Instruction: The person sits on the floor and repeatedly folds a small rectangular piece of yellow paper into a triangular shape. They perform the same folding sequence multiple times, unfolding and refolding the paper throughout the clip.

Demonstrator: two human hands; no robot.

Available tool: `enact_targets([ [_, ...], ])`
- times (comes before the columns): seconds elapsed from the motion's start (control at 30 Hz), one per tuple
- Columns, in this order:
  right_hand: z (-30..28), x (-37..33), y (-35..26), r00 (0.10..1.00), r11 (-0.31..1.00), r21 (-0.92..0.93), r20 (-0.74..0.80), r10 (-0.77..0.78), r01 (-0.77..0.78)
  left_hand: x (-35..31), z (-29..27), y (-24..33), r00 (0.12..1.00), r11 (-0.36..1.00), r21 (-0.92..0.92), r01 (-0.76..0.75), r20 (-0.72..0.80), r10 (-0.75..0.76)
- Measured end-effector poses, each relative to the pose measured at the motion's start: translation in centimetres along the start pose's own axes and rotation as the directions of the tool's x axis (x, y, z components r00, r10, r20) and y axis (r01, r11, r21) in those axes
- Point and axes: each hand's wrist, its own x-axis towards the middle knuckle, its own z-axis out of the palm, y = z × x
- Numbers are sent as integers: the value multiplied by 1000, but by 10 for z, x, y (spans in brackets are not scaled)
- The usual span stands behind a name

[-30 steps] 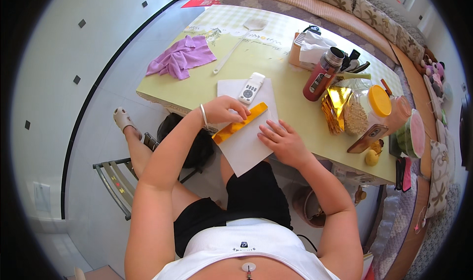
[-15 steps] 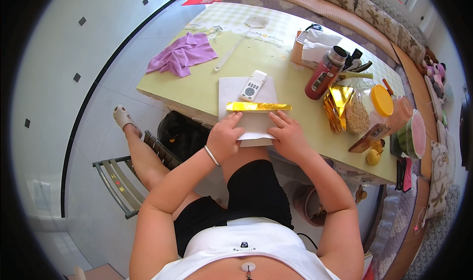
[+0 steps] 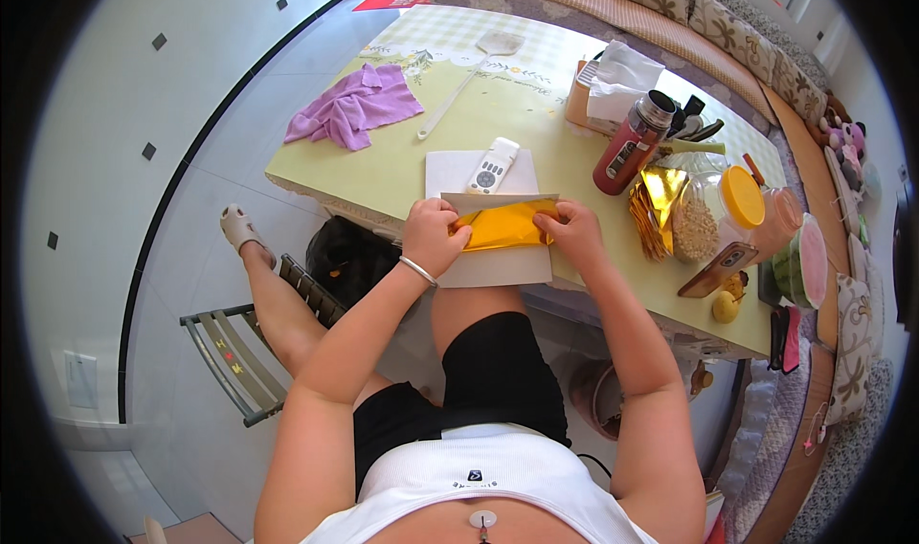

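Here, at the left, a purple cloth (image 3: 354, 109) lies crumpled on the table (image 3: 383, 176), well apart from the hands. Next comes the left hand (image 3: 434, 238), a bracelet (image 3: 418, 271) on its wrist; its fingers are curled in, thumb and fingertips pinching the left end of a gold foil sheet (image 3: 507, 225). The foil stretches between the hands, over a white board (image 3: 498, 271) that juts past the table's near edge; a white remote (image 3: 494, 166) rests just beyond it. The right hand (image 3: 577, 236) is likewise partly closed, thumb and bent fingers pinching the foil's right end. Farther right, near a red bottle (image 3: 624, 152), stand more gold sheets (image 3: 653, 209).
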Motion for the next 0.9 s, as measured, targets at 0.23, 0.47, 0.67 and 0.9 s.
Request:
enact_targets([
  [0.23, 12, -6, 13, 946, 964, -191, -231, -225, 183, 9, 5, 8, 999, 979, 204, 14, -34, -8],
  [0.47, 17, -4, 14, 931, 931, -295, -228, -286, 214, -12, 26, 14, 843, 823, 186, -537, 81, 532],
  [0.67, 16, -13, 19, 900, 925, -326, -314, -302, 196, -32, 34, 23, 887, 874, 219, -435, 273, 373],
  [0.9, 15, -19, 20, 919, 891, -438, -290, -269, 122, -38, 33, 27, 906, 858, 318, -403, 275, 323],
])
